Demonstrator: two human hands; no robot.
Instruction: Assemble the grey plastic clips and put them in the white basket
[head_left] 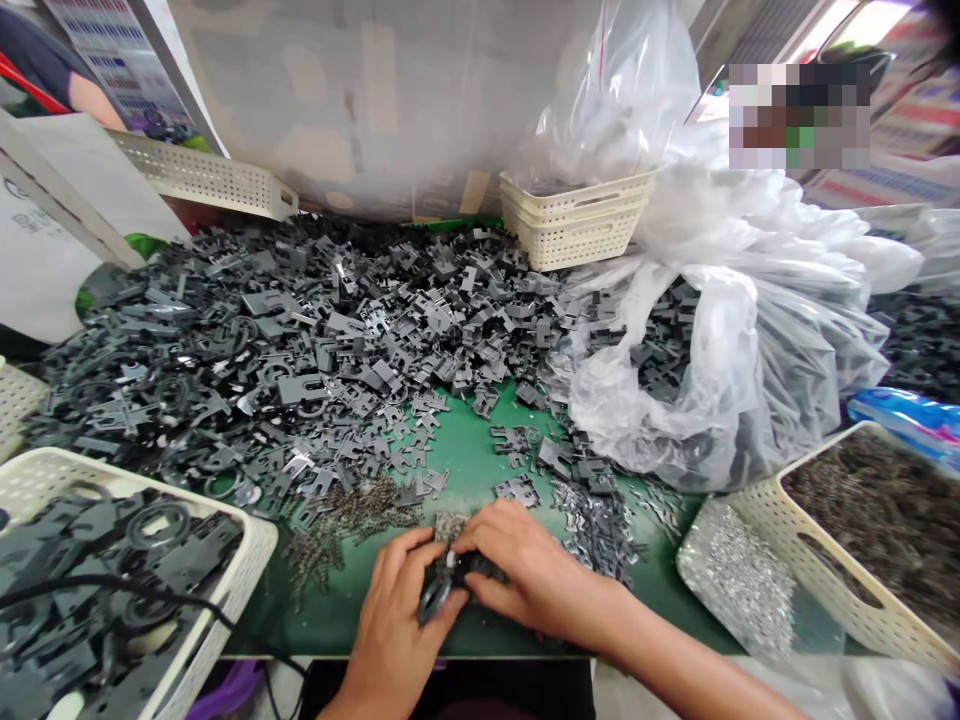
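Note:
Near the front edge of the green table [345, 615], my two hands meet around a dark plastic part [435, 596] with a ring at its lower end. My left hand [401, 600] pinches it from the left, thumb beside the ring. From the right, my right hand [525, 570] closes its fingers on the part's upper side. Fingers cover most of the part, so its full shape is hidden. Just beyond the fingertips is a small greyish block [450, 526]. Small brown springs [360, 505] lie left of my hands, and small metal pieces [600, 520] lie to the right.
A big heap of dark grey plastic parts [337, 320] spreads behind. Dark ringed parts fill a cream basket [259, 545] at left. Rightward are a clear plastic bag [780, 370], a tray of shiny bits [739, 575] and a basket of brown pieces [825, 560]. A black cable [150, 590] crosses the left basket.

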